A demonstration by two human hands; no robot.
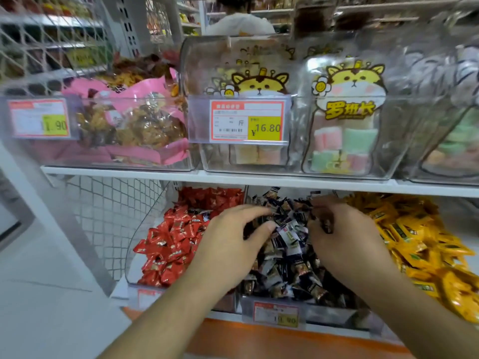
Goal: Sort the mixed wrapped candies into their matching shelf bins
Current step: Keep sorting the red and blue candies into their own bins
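Observation:
Three clear bins sit side by side on the lower shelf. The left bin holds red wrapped candies (173,242); a dark stray candy (201,216) lies among them. The middle bin (337,316) holds dark blue, black and white wrapped candies (290,257). Yellow wrapped candies (420,242) fill the right bin. Both hands are in the middle bin. My left hand (233,239) rests over the dark candies with fingers curled, thumb touching a wrapper. My right hand (339,231) pinches a dark candy (327,225) between its fingertips.
The upper shelf (259,176) carries clear bins of pink snack bags (134,125) and cat-printed marshmallow packs (344,120), with a price tag (246,120) in front. A white wire mesh panel (108,216) stands left of the red bin. A person stands behind the shelves.

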